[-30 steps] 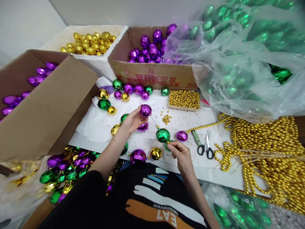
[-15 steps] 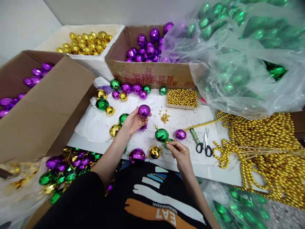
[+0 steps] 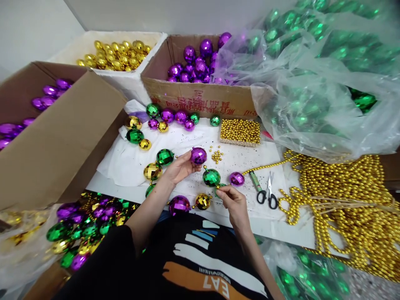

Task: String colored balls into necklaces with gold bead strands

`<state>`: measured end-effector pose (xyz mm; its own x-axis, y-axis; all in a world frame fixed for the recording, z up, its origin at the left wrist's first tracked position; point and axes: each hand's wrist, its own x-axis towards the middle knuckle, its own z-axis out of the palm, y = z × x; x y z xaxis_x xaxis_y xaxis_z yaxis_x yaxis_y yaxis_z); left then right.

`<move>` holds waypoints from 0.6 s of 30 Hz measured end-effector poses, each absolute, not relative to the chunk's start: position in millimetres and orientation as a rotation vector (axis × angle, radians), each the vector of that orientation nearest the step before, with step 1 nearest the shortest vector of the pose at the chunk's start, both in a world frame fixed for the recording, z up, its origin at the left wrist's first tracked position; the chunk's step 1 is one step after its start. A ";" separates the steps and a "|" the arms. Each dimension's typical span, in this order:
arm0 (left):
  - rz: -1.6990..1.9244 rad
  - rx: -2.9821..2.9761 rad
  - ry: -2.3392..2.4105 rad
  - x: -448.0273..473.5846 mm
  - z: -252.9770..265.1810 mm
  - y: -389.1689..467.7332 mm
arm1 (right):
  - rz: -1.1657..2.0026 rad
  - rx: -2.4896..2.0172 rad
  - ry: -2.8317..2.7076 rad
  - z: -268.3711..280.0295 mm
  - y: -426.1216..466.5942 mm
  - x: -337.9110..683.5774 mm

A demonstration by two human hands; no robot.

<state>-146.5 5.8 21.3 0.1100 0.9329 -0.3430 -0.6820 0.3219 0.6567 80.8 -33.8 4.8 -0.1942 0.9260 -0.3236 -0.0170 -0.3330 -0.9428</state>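
Over the white cloth my left hand (image 3: 183, 168) has its fingers around a shiny faceted purple ball (image 3: 198, 156). A green faceted ball (image 3: 211, 177) lies just to the right, with a small gold bead (image 3: 205, 167) at its upper end, close to the purple ball. My right hand (image 3: 231, 196) pinches the string at the green ball's lower end; the fingertips partly hide that spot and another green ball behind it. A gold ball (image 3: 203, 201) and a large purple ball (image 3: 179, 205) of the strand rest at the table's front edge. More strung balls curve behind my left wrist.
Black-handled scissors (image 3: 268, 194) lie right of my hands, beside a green tube (image 3: 255, 181). Gold bead strands (image 3: 340, 196) cover the right side. A tray of gold beads (image 3: 240, 131) stands behind. Cardboard boxes (image 3: 200, 98) and plastic bags of green balls (image 3: 300, 104) surround the table.
My left hand has brought the purple ball right and down, up against the bead above the green ball. The bare string between them no longer shows. My right hand has hardly moved.
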 end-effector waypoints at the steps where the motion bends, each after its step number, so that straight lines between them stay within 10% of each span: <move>1: 1.224 0.372 0.811 -145.6 20.7 5.3 | 1.627 -1.320 -1.125 4.7 -33.7 80.5; 18: 1.232 0.577 0.904 -149.2 39.6 9.2 | 1.901 -1.149 -0.866 11.4 -19.5 82.5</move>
